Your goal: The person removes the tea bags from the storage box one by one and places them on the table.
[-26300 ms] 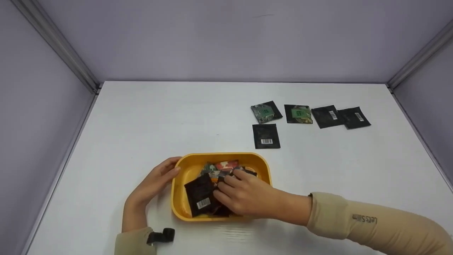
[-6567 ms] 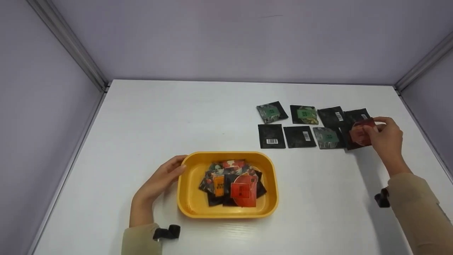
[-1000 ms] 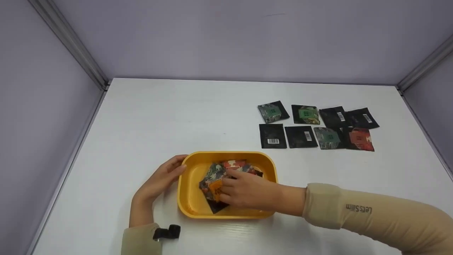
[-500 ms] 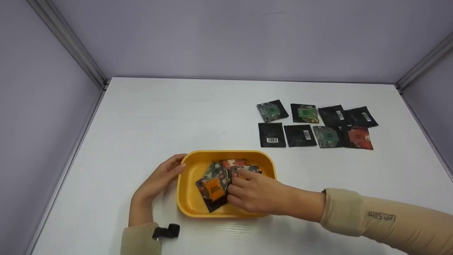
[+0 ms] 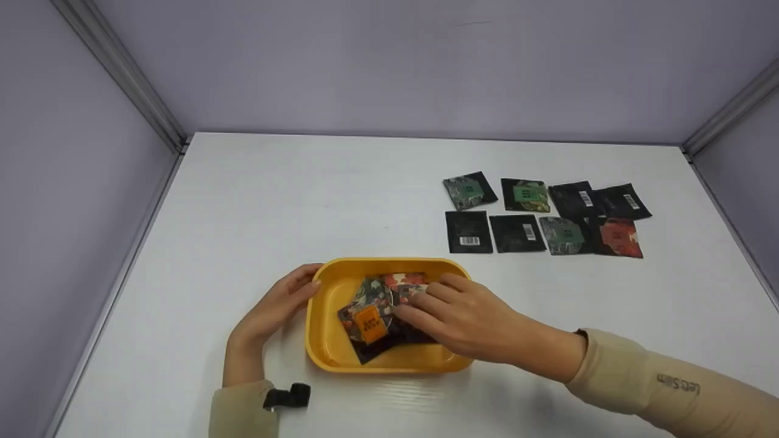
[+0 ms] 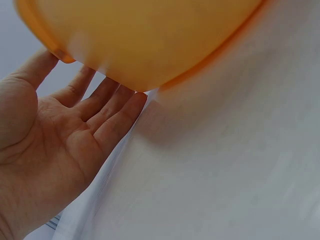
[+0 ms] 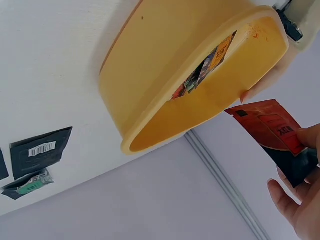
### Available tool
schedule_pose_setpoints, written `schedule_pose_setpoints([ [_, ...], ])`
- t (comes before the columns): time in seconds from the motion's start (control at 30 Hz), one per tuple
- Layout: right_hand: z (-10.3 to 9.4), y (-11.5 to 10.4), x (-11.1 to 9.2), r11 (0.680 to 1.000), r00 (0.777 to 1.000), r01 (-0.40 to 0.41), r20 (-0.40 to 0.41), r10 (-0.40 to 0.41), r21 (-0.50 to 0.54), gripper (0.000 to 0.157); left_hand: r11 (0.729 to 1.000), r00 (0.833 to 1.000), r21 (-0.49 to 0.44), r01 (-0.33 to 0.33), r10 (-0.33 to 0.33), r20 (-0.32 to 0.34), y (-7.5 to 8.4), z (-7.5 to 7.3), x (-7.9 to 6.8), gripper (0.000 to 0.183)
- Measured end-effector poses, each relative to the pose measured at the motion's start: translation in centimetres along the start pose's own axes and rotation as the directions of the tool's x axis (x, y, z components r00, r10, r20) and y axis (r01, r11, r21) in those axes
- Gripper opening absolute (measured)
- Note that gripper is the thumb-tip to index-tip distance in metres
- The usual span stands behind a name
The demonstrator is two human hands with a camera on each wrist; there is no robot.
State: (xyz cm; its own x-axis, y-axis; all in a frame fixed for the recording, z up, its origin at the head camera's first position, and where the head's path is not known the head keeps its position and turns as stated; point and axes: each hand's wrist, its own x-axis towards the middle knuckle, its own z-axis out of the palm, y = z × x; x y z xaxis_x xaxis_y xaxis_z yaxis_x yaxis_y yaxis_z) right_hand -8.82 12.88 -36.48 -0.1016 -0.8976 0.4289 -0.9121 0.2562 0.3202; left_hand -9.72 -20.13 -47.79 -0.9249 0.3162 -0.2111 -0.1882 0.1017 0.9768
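My left hand (image 5: 277, 310) rests against the left end of a yellow plastic box (image 5: 389, 368). Its thumb touches the rim and the other fingertips lie along the outer wall in the left wrist view. Over the box's right side, my right hand (image 5: 465, 313) pinches a red and black sachet (image 7: 275, 132) between thumb and fingers; the right wrist view shows it plainly, while the head view mostly hides it. Below, several sachets overlap inside the box, among them one with an orange label (image 5: 370, 323) and a red patterned one (image 5: 405, 278).
Two rows of flat sachets lie at the table's back right. They include a green-labelled one (image 5: 525, 194), a black barcoded one (image 5: 469, 232) and a red one (image 5: 619, 237) at the front row's right end. Pale walls (image 5: 389, 73) border the table (image 5: 261, 207).
Over the longer span, the front row has gained sachets, the red one last. In the last second my right hand has shifted right, lifting a sachet, and the orange-labelled one is uncovered. My left hand stays put.
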Motion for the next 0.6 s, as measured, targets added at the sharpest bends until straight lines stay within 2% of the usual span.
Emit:
schedule_pose_setpoints([
  [0.17, -0.1, 0.6, -1.0, 0.994, 0.992, -0.1, -0.068, 0.102, 0.032, 0.028, 1.0, 1.0, -0.001, 0.0, 0.0, -0.001, 0.1, 0.1, 0.0, 0.045],
  [0.33, -0.4, 1.6, -2.1, 0.985, 0.975, -0.167, -0.14, 0.171, 0.038, 0.026, 1.0, 1.0, 0.002, 0.016, -0.016, -0.012, 0.2, 0.2, 0.0, 0.046],
  [0.5, -0.8, 2.8, -3.9, 0.969, 0.944, -0.245, -0.218, 0.247, 0.034, 0.031, 1.0, 0.999, 0.013, 0.028, -0.028, -0.021, 0.1, 0.1, 0.0, 0.047],
  [0.6, -0.9, 3.5, -5.1, 0.949, 0.92, -0.313, -0.233, 0.313, 0.038, 0.034, 1.0, 0.999, 0.008, 0.028, -0.028, -0.019, 0.1, 0.1, 0.0, 0.047],
])
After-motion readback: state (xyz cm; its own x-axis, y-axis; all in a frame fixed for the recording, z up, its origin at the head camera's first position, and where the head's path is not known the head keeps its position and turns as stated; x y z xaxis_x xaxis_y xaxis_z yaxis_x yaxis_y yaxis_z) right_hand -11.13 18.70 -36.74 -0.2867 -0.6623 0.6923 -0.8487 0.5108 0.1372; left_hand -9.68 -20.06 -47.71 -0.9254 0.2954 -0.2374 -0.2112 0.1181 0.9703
